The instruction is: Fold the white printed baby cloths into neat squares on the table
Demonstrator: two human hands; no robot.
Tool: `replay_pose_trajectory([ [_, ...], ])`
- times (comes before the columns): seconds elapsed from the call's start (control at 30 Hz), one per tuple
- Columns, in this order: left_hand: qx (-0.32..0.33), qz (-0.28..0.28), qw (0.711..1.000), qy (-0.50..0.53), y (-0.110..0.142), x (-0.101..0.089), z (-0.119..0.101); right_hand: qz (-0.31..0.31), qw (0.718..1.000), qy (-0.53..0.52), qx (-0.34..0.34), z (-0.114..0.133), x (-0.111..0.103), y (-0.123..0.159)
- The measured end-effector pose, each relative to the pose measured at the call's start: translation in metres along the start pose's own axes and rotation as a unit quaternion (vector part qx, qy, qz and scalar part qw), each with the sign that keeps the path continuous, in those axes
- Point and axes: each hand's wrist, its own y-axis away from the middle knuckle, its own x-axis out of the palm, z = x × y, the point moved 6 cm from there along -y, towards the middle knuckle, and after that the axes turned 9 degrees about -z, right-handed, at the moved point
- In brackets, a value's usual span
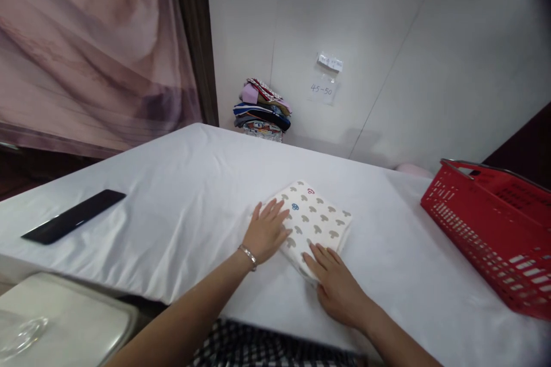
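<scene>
A folded white cloth [312, 212] printed with grey mushroom shapes lies flat on the white-covered table [185, 195]. One blue and one red mushroom also show on it. My left hand [267, 230] rests on the cloth's left edge with its fingers spread, and a bracelet circles that wrist. Over the near right corner lies my right hand [338, 287], fingers stretched flat on the fabric. Neither hand grips anything. The cloth's underside is hidden, so its kind of garment or textile cannot be told.
A red plastic basket [491, 229] stands at the table's right side. On the left lies a black flat object [74, 217]. Folded clothes [262, 109] are stacked beyond the far edge by the wall. A white lidded container [64, 321] sits at lower left.
</scene>
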Motion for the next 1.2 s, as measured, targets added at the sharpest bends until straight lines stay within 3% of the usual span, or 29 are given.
replay_pose_trajectory([
  [0.1,0.029,0.046,0.998,-0.019,0.009,0.026,-0.005,0.01,0.998,-0.057,-0.009,-0.002,-0.029,-0.017],
  [0.17,0.03,0.052,0.998,-0.029,0.014,0.035,0.0,-0.07,0.996,-0.044,0.021,-0.015,-0.052,-0.038],
  [0.23,0.033,0.048,0.998,-0.035,0.016,0.038,0.005,-0.137,0.988,0.002,0.075,-0.037,-0.061,-0.058],
  [0.27,0.035,0.045,0.998,-0.037,0.017,0.038,0.006,-0.137,0.984,0.025,0.109,-0.05,-0.057,-0.066],
  [0.37,0.038,0.038,0.998,-0.044,0.018,0.036,0.007,-0.034,0.969,0.057,0.236,-0.094,-0.017,-0.077],
  [0.5,0.039,0.033,0.998,-0.044,0.021,0.035,0.006,-0.011,0.961,0.08,0.263,-0.123,0.016,-0.074],
  [0.67,0.023,0.039,0.998,-0.035,0.02,0.038,0.006,-0.004,0.967,0.067,0.248,-0.115,0.003,-0.086],
  [0.83,0.01,0.053,0.998,-0.03,0.019,0.039,0.007,-0.094,0.985,0.04,0.136,-0.081,-0.022,-0.145],
  [0.93,0.014,0.048,0.998,-0.028,0.02,0.037,0.007,-0.076,0.988,0.03,0.13,-0.08,-0.006,-0.172],
  [1.07,0.012,0.052,0.998,-0.021,0.02,0.038,0.008,-0.034,0.984,0.025,0.173,-0.096,0.025,-0.18],
  [1.2,0.012,0.05,0.999,-0.014,0.019,0.038,0.008,-0.034,0.984,0.003,0.176,-0.101,0.031,-0.18],
])
